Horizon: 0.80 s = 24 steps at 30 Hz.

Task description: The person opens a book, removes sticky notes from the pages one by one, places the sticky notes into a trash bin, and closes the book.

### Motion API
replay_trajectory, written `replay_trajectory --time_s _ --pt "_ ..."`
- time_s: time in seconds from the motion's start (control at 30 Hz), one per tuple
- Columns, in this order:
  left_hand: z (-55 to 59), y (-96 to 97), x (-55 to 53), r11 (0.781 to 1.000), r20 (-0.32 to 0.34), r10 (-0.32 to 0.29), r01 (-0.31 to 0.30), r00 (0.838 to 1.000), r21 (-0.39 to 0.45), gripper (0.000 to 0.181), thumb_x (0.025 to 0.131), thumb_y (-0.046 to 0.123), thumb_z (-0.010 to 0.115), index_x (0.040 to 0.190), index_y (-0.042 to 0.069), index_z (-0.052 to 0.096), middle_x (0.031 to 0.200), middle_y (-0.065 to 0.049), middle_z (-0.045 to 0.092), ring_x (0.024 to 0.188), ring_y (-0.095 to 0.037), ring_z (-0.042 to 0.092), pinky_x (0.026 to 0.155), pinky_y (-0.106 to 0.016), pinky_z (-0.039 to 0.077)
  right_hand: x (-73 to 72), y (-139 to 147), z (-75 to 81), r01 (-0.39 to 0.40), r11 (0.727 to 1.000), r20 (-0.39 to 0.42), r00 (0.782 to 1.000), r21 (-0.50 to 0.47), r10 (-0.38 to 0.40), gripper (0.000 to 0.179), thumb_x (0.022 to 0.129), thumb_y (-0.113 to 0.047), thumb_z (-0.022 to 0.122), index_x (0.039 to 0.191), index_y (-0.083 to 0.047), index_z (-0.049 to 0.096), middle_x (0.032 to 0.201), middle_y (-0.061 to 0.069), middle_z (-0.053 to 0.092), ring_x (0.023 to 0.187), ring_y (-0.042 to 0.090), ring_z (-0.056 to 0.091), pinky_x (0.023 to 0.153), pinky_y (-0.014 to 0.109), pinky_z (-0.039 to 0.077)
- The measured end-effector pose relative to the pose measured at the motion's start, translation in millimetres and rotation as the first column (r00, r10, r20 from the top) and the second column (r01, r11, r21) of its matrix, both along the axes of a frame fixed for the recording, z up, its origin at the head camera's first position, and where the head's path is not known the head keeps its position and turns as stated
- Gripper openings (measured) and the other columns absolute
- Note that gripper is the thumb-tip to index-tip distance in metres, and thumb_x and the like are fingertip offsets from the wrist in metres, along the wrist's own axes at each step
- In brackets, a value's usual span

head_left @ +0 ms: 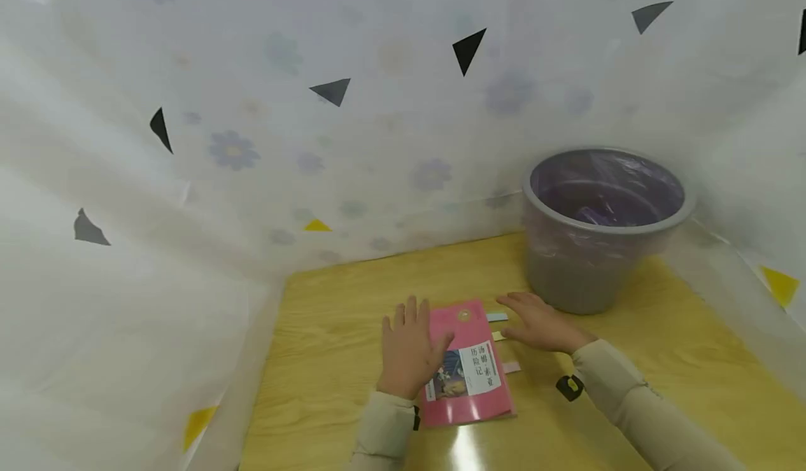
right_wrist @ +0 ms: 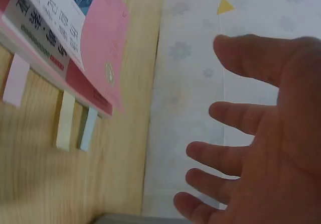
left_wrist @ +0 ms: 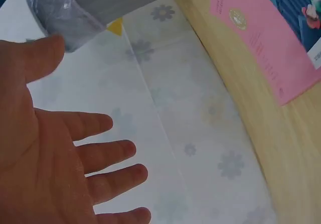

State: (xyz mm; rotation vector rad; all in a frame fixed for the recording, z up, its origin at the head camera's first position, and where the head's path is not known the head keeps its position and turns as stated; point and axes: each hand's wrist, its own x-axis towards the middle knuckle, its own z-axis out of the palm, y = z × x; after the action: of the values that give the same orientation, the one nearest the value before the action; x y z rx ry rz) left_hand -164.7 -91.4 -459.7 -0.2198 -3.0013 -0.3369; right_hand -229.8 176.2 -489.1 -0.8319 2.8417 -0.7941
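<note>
A pink book (head_left: 462, 408) with a white label and a picture on its cover lies on the wooden table. Three paper tabs, blue (head_left: 497, 317), yellow (head_left: 498, 336) and pink (head_left: 511, 367), stick out of its right side. My left hand (head_left: 408, 355), fingers spread, is over the book's left edge in the head view; the left wrist view has its palm (left_wrist: 40, 153) holding nothing. To the right of the tabs is my right hand (head_left: 543, 322), its fingers extended. The right wrist view shows that palm (right_wrist: 281, 138) bare, with the book's cover slightly lifted.
A grey bin (head_left: 567, 268) lined with clear plastic stands at the back right of the table (head_left: 327, 359), close beyond my right hand. White flowered sheeting (head_left: 378, 142) rises behind and on both sides. Small black, grey and yellow triangles mark it.
</note>
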Motion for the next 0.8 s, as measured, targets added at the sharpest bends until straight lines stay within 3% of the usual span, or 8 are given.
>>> replay_trajectory --time_s 0.13,0.23,0.33,0.4,0.53,0.6,0.8 --pt "-36.7 3.7 16.2 0.997 0.018 0.008 -0.009 1.0 0.078 0.067 0.097 0.047 0.052 0.147 0.003 0.043 0.151 -0.023 0.045 0.135 -0.042 0.048 0.108 -0.064 0.04 -1.5 -7.3 -21.2 -0.012 1.0 -0.057 0.998 -0.016 0.011 0.055 0.093 -0.028 0.067 0.136 0.003 0.054 0.138 0.029 0.056 0.13 0.05 0.048 0.108 0.066 0.037" --pt "-72.1 8.1 30.4 0.997 0.058 -0.011 0.006 0.998 0.077 0.064 0.092 0.042 0.061 0.14 0.001 0.05 0.144 -0.024 0.051 0.13 -0.042 0.052 0.101 -0.063 0.045 -4.2 -19.0 -38.2 -0.003 0.999 -0.023 1.0 -0.033 0.002 0.051 0.093 -0.026 0.066 0.134 0.003 0.056 0.134 0.027 0.059 0.127 0.05 0.051 0.106 0.067 0.039" --pt "-101.4 14.7 38.4 0.997 0.073 -0.062 0.059 0.995 0.049 0.059 0.088 0.04 0.064 0.133 0.002 0.056 0.138 -0.022 0.056 0.125 -0.041 0.055 0.095 -0.06 0.05 -9.8 -32.7 -54.5 0.064 0.997 -0.003 0.998 -0.039 -0.064 0.046 0.091 -0.022 0.066 0.13 0.003 0.06 0.127 0.025 0.064 0.119 0.049 0.056 0.1 0.066 0.043" --pt "-113.6 19.0 40.9 0.996 0.095 -0.083 0.079 0.992 0.039 0.059 0.085 0.04 0.065 0.131 0.003 0.057 0.14 -0.022 0.055 0.125 -0.041 0.055 0.092 -0.058 0.052 -15.1 -41.6 -65.0 0.129 0.991 0.001 0.992 -0.027 -0.129 0.044 0.09 -0.02 0.065 0.128 0.002 0.062 0.122 0.024 0.066 0.114 0.047 0.058 0.095 0.065 0.047" --pt "-122.6 23.7 44.2 0.998 0.189 -0.054 0.056 0.98 -0.003 0.07 0.079 0.042 0.069 0.135 0.003 0.054 0.15 -0.02 0.047 0.132 -0.04 0.05 0.098 -0.059 0.049 -24.9 -56.5 -83.9 0.266 0.964 0.048 0.962 0.026 -0.267 0.048 0.088 -0.024 0.066 0.13 -0.002 0.062 0.121 0.023 0.064 0.113 0.043 0.057 0.094 0.064 0.047" --pt "-120.7 25.2 46.1 0.999 0.234 -0.032 0.04 0.972 -0.027 0.079 0.075 0.045 0.072 0.139 0.004 0.052 0.154 -0.018 0.044 0.135 -0.039 0.048 0.103 -0.06 0.046 -28.0 -61.0 -91.2 0.305 0.951 0.076 0.948 0.048 -0.307 0.051 0.086 -0.025 0.067 0.131 -0.002 0.061 0.122 0.023 0.063 0.112 0.041 0.056 0.095 0.065 0.045" --pt "-128.3 33.9 44.7 0.995 0.26 0.009 0.018 0.966 -0.101 0.101 0.065 0.055 0.082 0.145 0.004 0.046 0.158 -0.018 0.037 0.141 -0.039 0.043 0.109 -0.052 0.046 -36.5 -65.8 -100.2 0.333 0.941 0.062 0.94 0.064 -0.337 0.051 0.083 -0.024 0.069 0.128 -0.001 0.062 0.115 0.02 0.066 0.103 0.037 0.058 0.088 0.061 0.048"
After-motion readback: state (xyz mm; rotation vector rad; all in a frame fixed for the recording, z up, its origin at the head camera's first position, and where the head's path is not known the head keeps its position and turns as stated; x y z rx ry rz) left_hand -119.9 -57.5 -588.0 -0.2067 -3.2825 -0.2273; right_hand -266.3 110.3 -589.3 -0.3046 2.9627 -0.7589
